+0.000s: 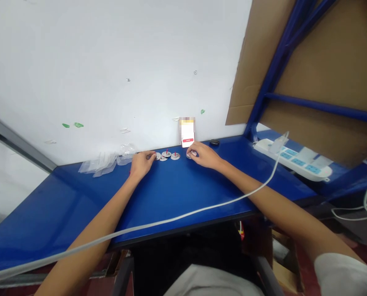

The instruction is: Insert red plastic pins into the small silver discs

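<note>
Working at the back of a blue surface [171,185], a person had both hands at a loose row of small round discs [172,157], set close to a white wall [158,102]. Left hand [141,164]: thumb and fingers reached the rim of the leftmost disc [158,156]; whether they grasped it or merely touched it could not be told. Right hand [205,155]: the fingers curled about the rightmost disc [192,155], which lay apart from the others; whether they gripped it could not be told either. Between the hands, the middle discs lay close together, untouched, two of them bearing upright red pieces [167,151]. Stage reached, as judged: the discs were laid out, and handling appeared under way at both ends of the row. Left to do, apparently: the handling of these two end discs; whether the middle ones were finished did not show. Nearby: flat plastic bags [98,163] lay to the left, none visibly holding a disc; a lit phone [188,132] leaned against the wall behind the row
</note>
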A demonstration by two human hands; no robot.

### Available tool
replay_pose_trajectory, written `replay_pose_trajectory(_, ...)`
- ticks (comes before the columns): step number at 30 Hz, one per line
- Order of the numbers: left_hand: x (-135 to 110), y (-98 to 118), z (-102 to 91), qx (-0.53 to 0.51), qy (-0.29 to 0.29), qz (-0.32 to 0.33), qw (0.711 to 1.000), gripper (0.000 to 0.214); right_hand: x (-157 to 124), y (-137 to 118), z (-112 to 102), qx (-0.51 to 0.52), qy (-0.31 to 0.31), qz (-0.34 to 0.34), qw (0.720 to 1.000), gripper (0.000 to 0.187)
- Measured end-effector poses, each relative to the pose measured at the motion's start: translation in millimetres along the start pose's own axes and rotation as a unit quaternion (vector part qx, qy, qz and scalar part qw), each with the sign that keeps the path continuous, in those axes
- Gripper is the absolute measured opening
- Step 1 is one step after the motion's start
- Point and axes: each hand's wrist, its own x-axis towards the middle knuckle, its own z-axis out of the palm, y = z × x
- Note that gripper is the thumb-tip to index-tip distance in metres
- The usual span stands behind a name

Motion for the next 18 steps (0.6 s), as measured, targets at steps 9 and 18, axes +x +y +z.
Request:
replay_pose_trajectory(9, -2.7, 6.5, -8.1, -0.003, -0.022, 0.039, 0.999, 0.035, -2.1, 18.3, 0.2, -0.082, -0.062, -0.019, 0.995, 0.022)
replay_pose_trajectory(18, 12.4, -22.0, -75.0, 0.120, -0.195, 0.035, 0.973, 0.037, -0.7, 18.9, -7.9, -0.095, -0.088, -0.013, 0.992, 0.018)
